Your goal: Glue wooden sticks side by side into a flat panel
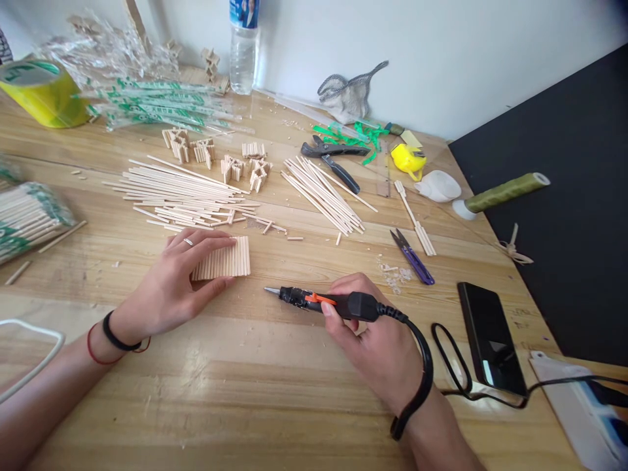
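My left hand (184,278) grips a small panel of short wooden sticks (226,258) lying side by side, fingers along its far edge and thumb along its near edge. My right hand (370,333) is closed around a black glue gun (318,301) with an orange trigger. The gun's metal nozzle points left towards the panel, with a gap between them. Loose long sticks (181,190) lie just beyond my left hand, and a second bundle of sticks (324,196) is spread farther right.
Small stick assemblies (231,168) stand behind the sticks. Black pliers (336,154), purple snips (413,256) and a black phone (490,337) lie to the right, near the gun's cable. Yellow tape (63,104), wrapped sticks (29,219) and a water bottle (243,59) are at left and back.
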`<state>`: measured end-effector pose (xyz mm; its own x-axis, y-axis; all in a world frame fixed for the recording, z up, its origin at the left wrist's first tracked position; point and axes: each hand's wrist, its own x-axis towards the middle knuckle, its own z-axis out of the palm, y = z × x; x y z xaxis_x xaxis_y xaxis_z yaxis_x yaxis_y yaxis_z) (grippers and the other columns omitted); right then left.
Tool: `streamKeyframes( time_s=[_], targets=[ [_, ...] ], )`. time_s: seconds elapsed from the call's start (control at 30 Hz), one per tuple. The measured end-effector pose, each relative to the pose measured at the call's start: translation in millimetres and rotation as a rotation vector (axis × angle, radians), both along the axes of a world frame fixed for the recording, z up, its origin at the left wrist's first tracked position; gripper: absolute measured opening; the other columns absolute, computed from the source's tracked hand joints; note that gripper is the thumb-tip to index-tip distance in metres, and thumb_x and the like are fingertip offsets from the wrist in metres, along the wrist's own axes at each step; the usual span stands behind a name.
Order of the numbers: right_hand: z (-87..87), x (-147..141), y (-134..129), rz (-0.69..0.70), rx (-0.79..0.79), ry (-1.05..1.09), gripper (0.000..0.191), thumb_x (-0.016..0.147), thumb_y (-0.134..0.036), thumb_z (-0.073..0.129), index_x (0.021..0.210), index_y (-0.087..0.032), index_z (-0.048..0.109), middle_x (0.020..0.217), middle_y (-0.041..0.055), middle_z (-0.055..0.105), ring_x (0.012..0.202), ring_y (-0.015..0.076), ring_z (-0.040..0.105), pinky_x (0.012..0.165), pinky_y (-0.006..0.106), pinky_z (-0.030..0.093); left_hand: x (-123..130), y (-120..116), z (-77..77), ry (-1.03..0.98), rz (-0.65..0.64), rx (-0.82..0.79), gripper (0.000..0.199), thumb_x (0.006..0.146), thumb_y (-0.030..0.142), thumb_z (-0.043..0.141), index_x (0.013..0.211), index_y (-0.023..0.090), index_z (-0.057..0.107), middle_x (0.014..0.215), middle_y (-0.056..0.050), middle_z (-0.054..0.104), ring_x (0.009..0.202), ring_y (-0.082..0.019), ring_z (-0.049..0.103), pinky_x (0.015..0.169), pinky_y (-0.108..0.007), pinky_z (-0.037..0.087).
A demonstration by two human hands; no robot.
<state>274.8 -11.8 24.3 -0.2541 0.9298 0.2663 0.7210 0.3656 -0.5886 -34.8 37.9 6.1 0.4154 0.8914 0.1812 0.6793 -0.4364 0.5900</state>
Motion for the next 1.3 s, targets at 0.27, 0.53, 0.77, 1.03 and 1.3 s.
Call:
streamKeyframes(
  time_s=[0.27,0.53,0.77,1.03,1.3],
  targets=[
    [0.5,-1,-1,-0.015,-0.019,0.029,0.013,0.100,-0.019,0.063,0.091,-0.026,0.056,0.088,0.0002,0.064,0.069,0.0164,0.063,0.064,0.029,0.051,-1,1,1.4,0.019,-0.012,0.006,0.043,0.102,0.048,0.061,0.139,0.026,0.062,0.144,-0.009,0.067,0.135,-0.034,0.060,0.118,-0.054,0.045],
    [-0.1,4,2,-0.011,0.047,0.017,0.013,0.100,-0.019,0.063,0.091,-0.026,0.057,0.089,0.0009,0.065,0.075,0.0186,0.067,0.068,0.030,0.053,-1,0,-0.5,-0.006,-0.006,0.010,0.044,0.102,0.051,0.062,0.139,0.027,0.063,0.145,-0.008,0.067,0.136,-0.033,0.059,0.119,-0.052,0.044],
    [-3.3,14,10,-0.085,0.091,-0.045,0.010,0.102,-0.026,0.065,0.093,-0.025,0.061,0.088,0.0019,0.068,0.061,0.0171,0.062,0.057,0.030,0.051,-2,1,-1.6,-0.004,-0.012,0.012,0.043,0.103,0.051,0.060,0.140,0.028,0.062,0.145,-0.008,0.067,0.136,-0.033,0.059,0.119,-0.054,0.044],
    [-9.3,15,14,-0.129,0.125,-0.033,0.013,0.102,-0.026,0.064,0.090,-0.026,0.058,0.085,0.0011,0.064,0.056,0.0163,0.056,0.052,0.029,0.048,-1,-1,1.1,-0.018,-0.018,-0.001,0.041,0.104,0.046,0.061,0.139,0.026,0.062,0.143,-0.009,0.067,0.137,-0.034,0.057,0.118,-0.055,0.043],
    [-8.7,11,9,-0.060,0.100,-0.007,0.009,0.102,-0.019,0.062,0.098,-0.027,0.059,0.092,0.0021,0.068,0.071,0.0193,0.066,0.061,0.030,0.051,-1,-2,-2.6,-0.014,-0.012,-0.011,0.041,0.104,0.045,0.061,0.142,0.029,0.059,0.146,-0.008,0.065,0.138,-0.034,0.056,0.118,-0.055,0.042]
  ],
)
